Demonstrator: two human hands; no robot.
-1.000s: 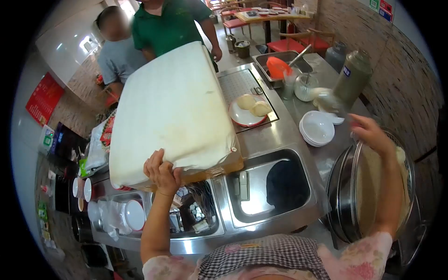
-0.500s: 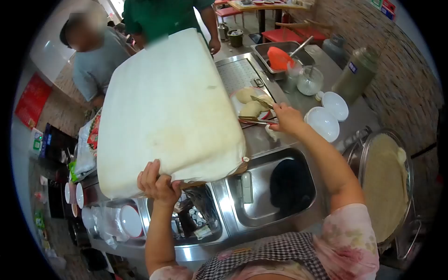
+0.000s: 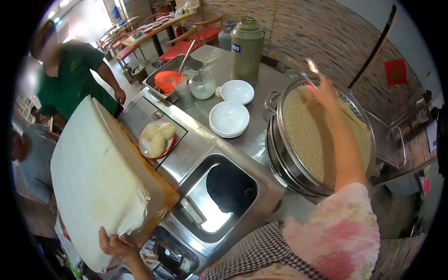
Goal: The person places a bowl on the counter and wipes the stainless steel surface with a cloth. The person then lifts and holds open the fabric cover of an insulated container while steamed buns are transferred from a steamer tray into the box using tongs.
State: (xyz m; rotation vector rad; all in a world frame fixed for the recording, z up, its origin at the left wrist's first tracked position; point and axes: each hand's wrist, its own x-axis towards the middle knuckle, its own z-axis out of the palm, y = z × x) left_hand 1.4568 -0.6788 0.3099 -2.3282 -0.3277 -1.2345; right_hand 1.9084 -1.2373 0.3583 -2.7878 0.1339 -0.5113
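Note:
My left hand (image 3: pixel 117 246) grips the near edge of a large board-like cover (image 3: pixel 93 186) wrapped in white cloth, with its fingers on top of the cloth. The cover stands tilted over the counter, its brown side (image 3: pixel 140 163) showing. Over the far side of a round steamer (image 3: pixel 298 184), my right hand (image 3: pixel 324 92) is closed on metal tongs (image 3: pixel 311 67), which are partly blurred. A tan cloth (image 3: pixel 308 135) lies over the steamer's perforated tray. Several pale buns (image 3: pixel 157 144) rest on a red-rimmed plate (image 3: pixel 145 150) right of the cover.
Stacked white bowls (image 3: pixel 229 117), a glass jar (image 3: pixel 202 85) and a green thermos (image 3: pixel 246 51) stand on the steel counter. An orange strainer (image 3: pixel 169 81) sits in a metal pan. A dark item (image 3: pixel 231 186) lies in the sink basin (image 3: pixel 186 233). Two people stand beyond the cover.
My right hand has moved with the tongs from the plate of buns to above the steamer. The view has turned right. My left hand stays on the cover, which now tilts more steeply.

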